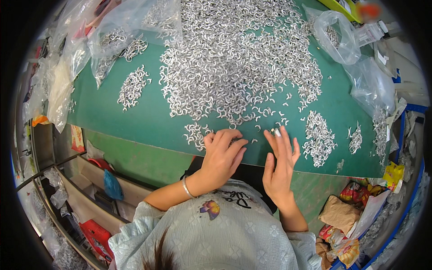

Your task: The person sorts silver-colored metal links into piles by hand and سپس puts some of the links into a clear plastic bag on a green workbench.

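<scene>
A broad heap of small silvery crescent-shaped metal pieces covers much of the green table. At the table's front edge, my left hand is closed, its fingers curled around a few of these pieces, partly hidden under them. A small cluster of pieces lies just left of that hand. My right hand hovers over the edge with fingers outstretched and apart, and I see nothing held in it. Something white covers one of its fingertips. Several loose pieces lie just beyond it.
Small separate piles lie at left and right. Clear plastic bags rest along the table's far sides, beside a white bottle. A drawer-like shelf stands lower left; a box of wrappers stands lower right.
</scene>
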Action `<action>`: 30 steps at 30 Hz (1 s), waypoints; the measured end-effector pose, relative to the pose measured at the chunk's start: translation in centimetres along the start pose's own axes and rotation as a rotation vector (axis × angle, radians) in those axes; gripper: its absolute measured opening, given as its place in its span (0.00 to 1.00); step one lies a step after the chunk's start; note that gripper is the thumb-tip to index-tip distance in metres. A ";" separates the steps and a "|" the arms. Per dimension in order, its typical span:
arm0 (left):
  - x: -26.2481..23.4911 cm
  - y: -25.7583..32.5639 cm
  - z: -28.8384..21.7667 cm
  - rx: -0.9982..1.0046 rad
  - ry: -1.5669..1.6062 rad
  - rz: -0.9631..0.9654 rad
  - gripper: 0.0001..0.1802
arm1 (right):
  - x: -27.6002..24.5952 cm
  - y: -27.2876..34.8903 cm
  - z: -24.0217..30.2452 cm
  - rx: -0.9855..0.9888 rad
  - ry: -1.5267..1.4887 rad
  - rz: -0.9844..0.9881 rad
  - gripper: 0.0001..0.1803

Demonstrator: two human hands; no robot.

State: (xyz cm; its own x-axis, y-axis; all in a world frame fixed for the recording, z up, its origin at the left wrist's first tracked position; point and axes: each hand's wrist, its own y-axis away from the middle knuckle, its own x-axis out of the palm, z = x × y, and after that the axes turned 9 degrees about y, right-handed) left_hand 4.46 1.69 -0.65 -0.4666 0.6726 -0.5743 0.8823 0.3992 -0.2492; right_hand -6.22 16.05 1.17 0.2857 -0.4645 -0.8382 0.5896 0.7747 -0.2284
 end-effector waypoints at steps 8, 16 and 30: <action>0.1 -0.7 -0.6 0.001 -0.030 0.003 0.19 | -0.1 -0.4 0.0 0.000 -0.003 -0.006 0.24; 1.5 -1.8 -0.2 0.065 -0.078 -0.009 0.15 | -0.2 -1.2 -0.9 0.022 0.126 0.060 0.20; 0.7 -4.1 0.0 -0.015 -0.158 -0.074 0.17 | -0.2 -2.1 -3.2 0.079 0.164 -0.027 0.25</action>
State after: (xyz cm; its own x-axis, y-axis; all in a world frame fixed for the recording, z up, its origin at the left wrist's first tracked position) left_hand 0.49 0.52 0.00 -0.5135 0.5350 -0.6709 0.8444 0.4539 -0.2844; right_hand -9.97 15.87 0.24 0.1452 -0.4033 -0.9035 0.6551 0.7235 -0.2177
